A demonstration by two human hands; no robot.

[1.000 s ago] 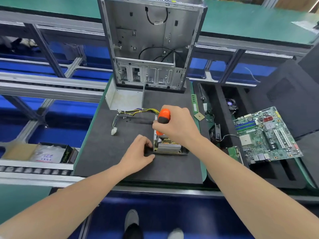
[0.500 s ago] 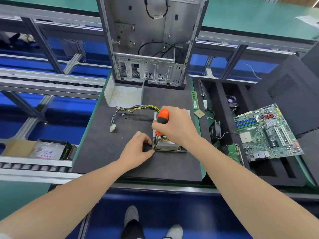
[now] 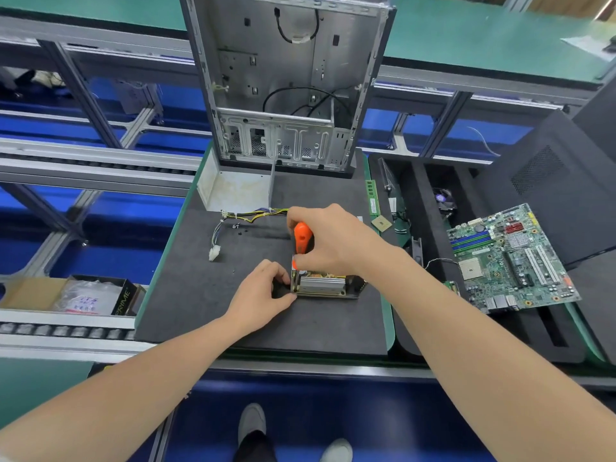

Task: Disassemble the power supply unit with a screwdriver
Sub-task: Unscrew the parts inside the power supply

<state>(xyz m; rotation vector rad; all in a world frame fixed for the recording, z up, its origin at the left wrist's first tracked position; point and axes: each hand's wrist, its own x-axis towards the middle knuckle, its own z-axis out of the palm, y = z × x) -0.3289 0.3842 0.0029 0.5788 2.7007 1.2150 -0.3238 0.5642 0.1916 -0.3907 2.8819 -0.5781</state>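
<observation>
Gripping orange screwdriver (image 3: 302, 240) upright in right hand (image 3: 336, 245), tip down at left end of power supply board (image 3: 325, 285); left hand (image 3: 263, 295) fingers (image 3: 279, 271) pinching that same end.

Bare mat (image 3: 206, 295) left; computer case (image 3: 286, 81) blocks behind.

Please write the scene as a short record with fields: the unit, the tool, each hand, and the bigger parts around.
Workpiece: power supply unit, board exposed, lying on the foam mat
Tool: screwdriver, orange handle, upright over the unit's left end
Right: right hand grips the screwdriver handle
Left: left hand holds the unit's left end
Cables: wire harness on the mat, beyond the hands
Behind: computer case, standing, open and stripped
Right side: motherboard lying on a black tray
</observation>
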